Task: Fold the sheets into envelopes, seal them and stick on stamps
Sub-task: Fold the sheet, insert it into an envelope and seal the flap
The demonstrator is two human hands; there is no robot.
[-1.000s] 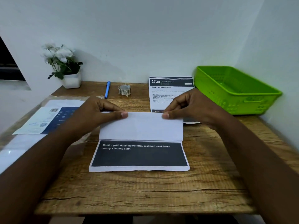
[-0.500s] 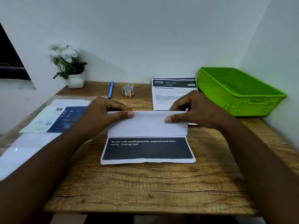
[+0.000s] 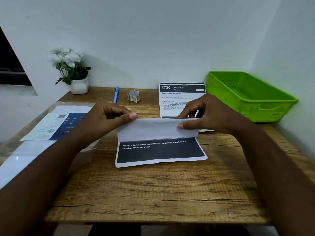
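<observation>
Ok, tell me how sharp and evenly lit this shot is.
Head view: light is soft and dim; the flowers are blurred and washed out, and the small print on the far sheet is unreadable, while the folded sheet held by both hands reads clearly. The wide lens tilts the green basket and the table edges outward.
</observation>
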